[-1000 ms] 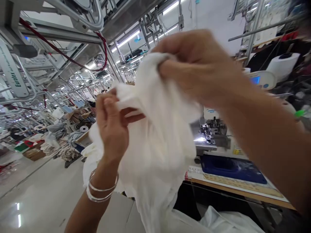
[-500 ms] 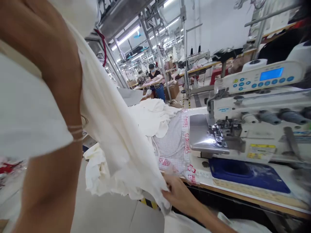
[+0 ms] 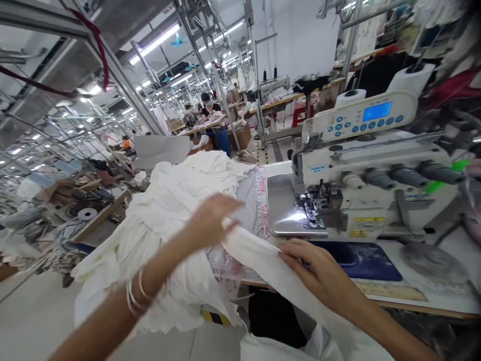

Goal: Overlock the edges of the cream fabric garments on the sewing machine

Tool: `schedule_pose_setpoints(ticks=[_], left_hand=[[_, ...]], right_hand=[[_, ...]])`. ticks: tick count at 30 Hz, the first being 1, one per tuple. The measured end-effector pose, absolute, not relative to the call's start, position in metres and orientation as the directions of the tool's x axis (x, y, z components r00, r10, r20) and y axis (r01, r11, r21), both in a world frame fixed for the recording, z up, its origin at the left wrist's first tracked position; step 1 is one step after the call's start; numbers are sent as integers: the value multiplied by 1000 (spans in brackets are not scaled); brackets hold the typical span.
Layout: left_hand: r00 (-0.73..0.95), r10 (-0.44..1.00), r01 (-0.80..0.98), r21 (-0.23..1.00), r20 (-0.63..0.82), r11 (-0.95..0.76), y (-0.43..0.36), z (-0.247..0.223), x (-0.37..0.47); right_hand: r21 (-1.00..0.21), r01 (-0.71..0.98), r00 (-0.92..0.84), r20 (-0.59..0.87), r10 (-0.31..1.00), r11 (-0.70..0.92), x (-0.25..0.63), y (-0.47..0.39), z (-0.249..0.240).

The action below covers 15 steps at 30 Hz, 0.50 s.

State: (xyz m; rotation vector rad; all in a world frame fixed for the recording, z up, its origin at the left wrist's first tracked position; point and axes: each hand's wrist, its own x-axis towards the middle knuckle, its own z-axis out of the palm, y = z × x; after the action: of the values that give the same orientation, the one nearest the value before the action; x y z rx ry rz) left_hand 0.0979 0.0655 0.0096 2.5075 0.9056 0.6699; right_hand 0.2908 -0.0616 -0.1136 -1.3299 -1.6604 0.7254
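My right hand (image 3: 313, 273) is closed on the upper edge of a white fabric piece (image 3: 255, 253), in front of the sewing machine. The piece runs from near my left hand down below my right forearm. My left hand (image 3: 210, 223) is smeared by motion. Its fingertips are by the far end of the fabric piece, and I cannot tell whether they grip it. Behind and below that hand lies a large heap of white fabric (image 3: 150, 220), hanging over the table's edge. The overlock sewing machine (image 3: 338, 175) with its metal plate (image 3: 283, 205) stands just beyond my right hand.
A patterned plastic sheet with red print (image 3: 246, 198) covers the table left of the machine. A blue tray (image 3: 372, 263) lies at the machine's front. Thread cones (image 3: 409, 82) stand behind the control panel (image 3: 370, 118). A co-worker (image 3: 209, 105) sits further back.
My left hand has come down from the raised upper left to near my right hand. The fabric stretched up there is now lowered. The view has turned, and the heap shows more fully.
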Motion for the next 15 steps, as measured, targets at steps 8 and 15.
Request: schedule_pose_setpoints(ticks=[8,15], left_hand=[[843,531,395,573,84,-718,35,-22,122],[663,683,474,534,307,-700,41,38,94]], right_hand=[[-832,465,-129,274,953,302,306,-50,-64],[-808,547,-304,54,951,221,358,-69,-53]])
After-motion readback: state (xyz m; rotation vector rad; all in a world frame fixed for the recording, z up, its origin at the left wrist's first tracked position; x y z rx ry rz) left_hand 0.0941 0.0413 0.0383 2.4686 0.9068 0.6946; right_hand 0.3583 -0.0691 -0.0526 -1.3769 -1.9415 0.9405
